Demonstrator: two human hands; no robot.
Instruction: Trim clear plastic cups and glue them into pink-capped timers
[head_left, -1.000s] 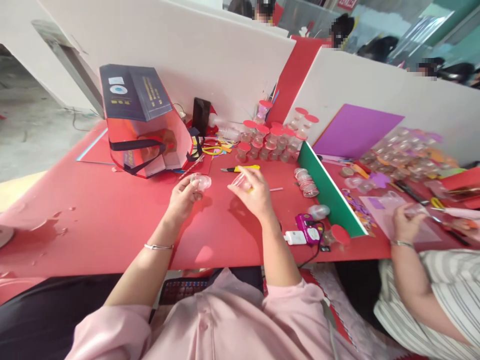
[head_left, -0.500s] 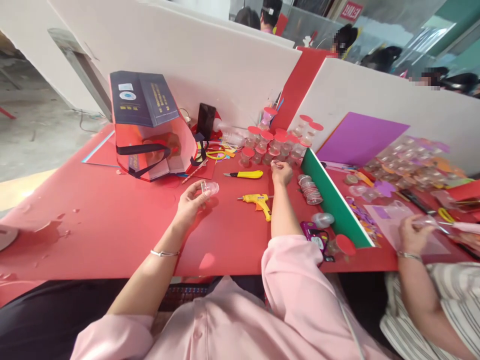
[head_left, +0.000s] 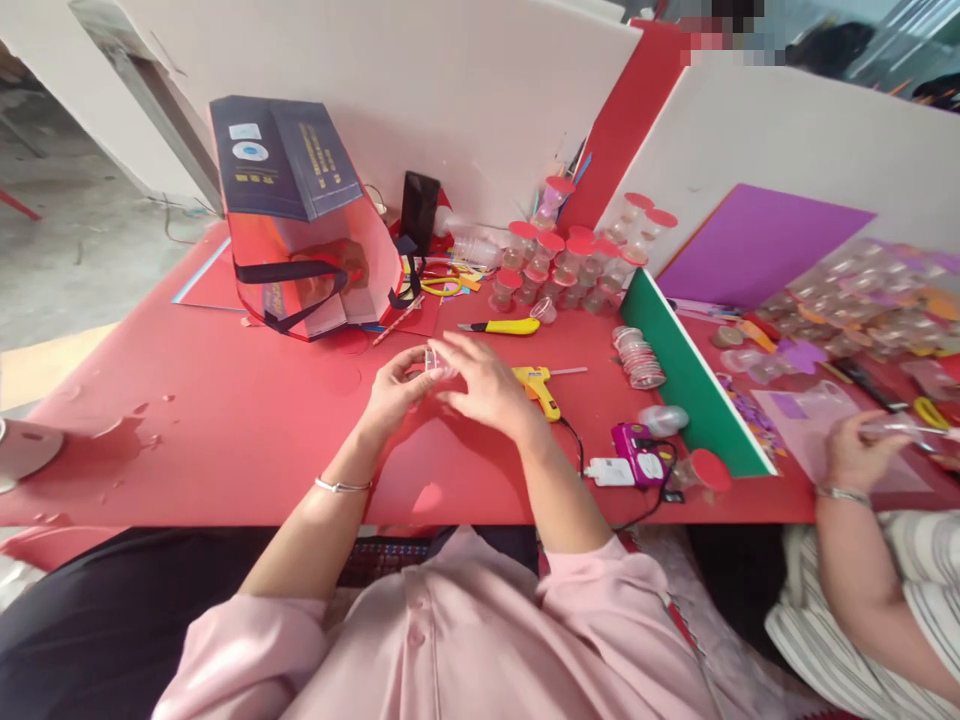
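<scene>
My left hand (head_left: 399, 392) is closed on a small clear plastic cup (head_left: 432, 362), holding it above the red table between thumb and fingers. My right hand (head_left: 487, 390) reaches over from the right with its fingers stretched out and somewhat apart, close against the cup and partly hiding it. Whether its fingertips press on the cup I cannot tell. Just right of my right hand lies a yellow glue gun (head_left: 537, 388) with a clear glue stick in its back. Beyond the hands lies a yellow utility knife (head_left: 501, 327), and a clear cup (head_left: 543, 310) rests near its right end.
Red-capped clear cups (head_left: 551, 265) stand grouped at the back. A red and dark-blue bag (head_left: 300, 210) sits at back left. A green divider (head_left: 694, 385) runs along the right, beside a stack of clear discs (head_left: 639, 358). A co-worker's hand (head_left: 859, 450) works beyond it.
My right hand has left the clear cup near the red-capped group and come left to the cup in my left hand. The view has shifted a little.
</scene>
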